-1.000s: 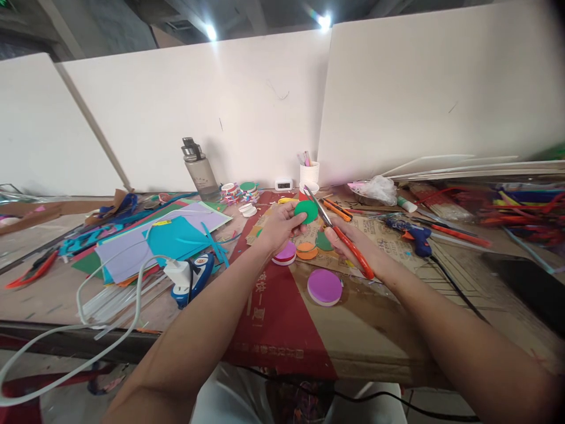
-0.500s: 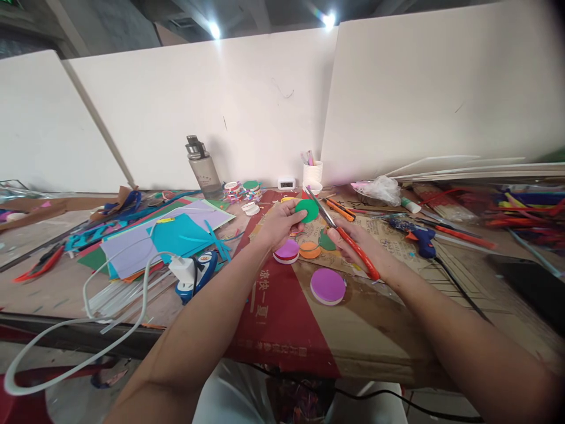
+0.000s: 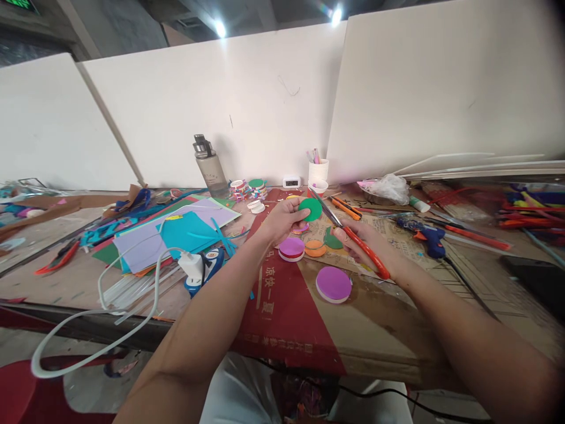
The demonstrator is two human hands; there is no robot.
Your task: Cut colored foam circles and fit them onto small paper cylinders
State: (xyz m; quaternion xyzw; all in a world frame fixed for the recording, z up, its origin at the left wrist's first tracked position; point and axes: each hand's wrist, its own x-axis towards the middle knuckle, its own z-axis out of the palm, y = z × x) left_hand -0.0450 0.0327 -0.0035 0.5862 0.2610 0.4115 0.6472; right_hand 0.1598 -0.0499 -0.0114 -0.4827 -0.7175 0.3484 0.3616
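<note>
Between the thumb and fingers of my left hand point(image 3: 288, 219) is a green disc point(image 3: 311, 209), its flat face toward me. My right hand point(image 3: 362, 242) grips the red handles of a pair of scissors point(image 3: 365, 252). The blades point up and to the left, close to the disc's right edge; whether they touch it I cannot tell. Below my hands lie a purple disc point(image 3: 291, 248) with a red layer under it, an orange disc point(image 3: 315, 248), another green disc point(image 3: 333, 238) partly behind my right hand, and a larger purple disc point(image 3: 334, 284) nearer me.
At left are coloured sheets point(image 3: 188, 232), a white plug point(image 3: 190, 266) with a looping cable and clear glue sticks point(image 3: 136, 291). A bottle point(image 3: 210, 171), disc stacks point(image 3: 257, 188), a small clock point(image 3: 291, 182) and a cup point(image 3: 318, 169) stand behind. A glue gun point(image 3: 430, 240) lies right.
The whole view has shifted slightly, so everything appears a little further right. Both hands keep their holds on the green disc and the scissors.
</note>
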